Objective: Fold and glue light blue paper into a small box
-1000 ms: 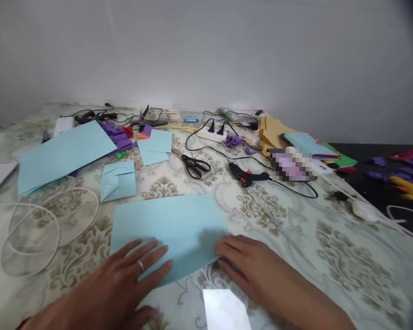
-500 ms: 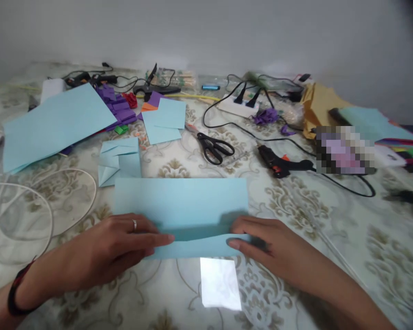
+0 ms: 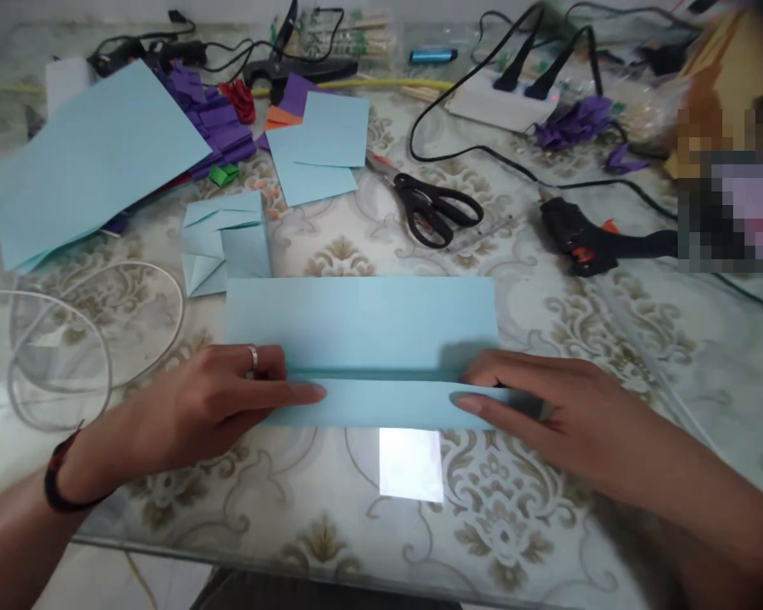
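Lying between both hands, blue paper, partly folded

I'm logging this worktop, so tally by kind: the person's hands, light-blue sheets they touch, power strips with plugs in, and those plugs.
Hands, left and right: 2
Light-blue sheet touched: 1
White power strip: 1
Black plugs in it: 2
Total: 6

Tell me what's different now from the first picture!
The blue sheet's near edge was folded up and over, away from the person. The left hand, spread on the sheet before, now grips the fold's left part; the right hand grips its right end. The scissors and glue gun stayed put on the table.
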### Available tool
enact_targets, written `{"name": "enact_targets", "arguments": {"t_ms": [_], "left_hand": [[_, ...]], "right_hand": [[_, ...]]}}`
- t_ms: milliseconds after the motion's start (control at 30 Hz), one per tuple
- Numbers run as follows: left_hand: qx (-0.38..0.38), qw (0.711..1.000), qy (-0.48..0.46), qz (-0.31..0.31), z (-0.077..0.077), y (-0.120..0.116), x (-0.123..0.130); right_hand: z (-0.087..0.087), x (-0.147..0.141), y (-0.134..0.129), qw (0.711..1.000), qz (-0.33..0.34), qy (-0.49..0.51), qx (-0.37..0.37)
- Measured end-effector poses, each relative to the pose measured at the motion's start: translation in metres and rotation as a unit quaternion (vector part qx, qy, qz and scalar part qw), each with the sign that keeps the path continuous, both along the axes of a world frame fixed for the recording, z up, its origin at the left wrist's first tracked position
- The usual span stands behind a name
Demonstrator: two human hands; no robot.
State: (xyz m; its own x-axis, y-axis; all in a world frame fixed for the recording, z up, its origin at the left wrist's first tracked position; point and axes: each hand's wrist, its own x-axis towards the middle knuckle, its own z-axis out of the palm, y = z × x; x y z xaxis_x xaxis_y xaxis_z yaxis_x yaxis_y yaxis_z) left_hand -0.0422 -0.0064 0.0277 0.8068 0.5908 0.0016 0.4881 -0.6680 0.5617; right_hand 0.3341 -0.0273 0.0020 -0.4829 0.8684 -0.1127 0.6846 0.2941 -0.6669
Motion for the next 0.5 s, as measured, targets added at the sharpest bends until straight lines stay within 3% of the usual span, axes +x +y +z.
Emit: {"name": "enact_targets", "arguments": {"t_ms": [233,367,500], "left_hand": [[0.036,0.999,0.012,-0.011,-0.003,0.003,-0.006],[0.108,0.994,0.018,0.015,-0.001,-0.004,-0.003],[0.179,0.982,0.013,-0.057,0.001,-0.025,0.014]], "right_hand": [[-0.004,0.001,-0.002,1.000,-0.022,-0.011,-0.006],[-0.007,-0.003,-0.003,0.999,-0.042,0.002,0.000],[-0.007,-0.007,-0.003,0.999,-0.033,0.026,0.004]]}}
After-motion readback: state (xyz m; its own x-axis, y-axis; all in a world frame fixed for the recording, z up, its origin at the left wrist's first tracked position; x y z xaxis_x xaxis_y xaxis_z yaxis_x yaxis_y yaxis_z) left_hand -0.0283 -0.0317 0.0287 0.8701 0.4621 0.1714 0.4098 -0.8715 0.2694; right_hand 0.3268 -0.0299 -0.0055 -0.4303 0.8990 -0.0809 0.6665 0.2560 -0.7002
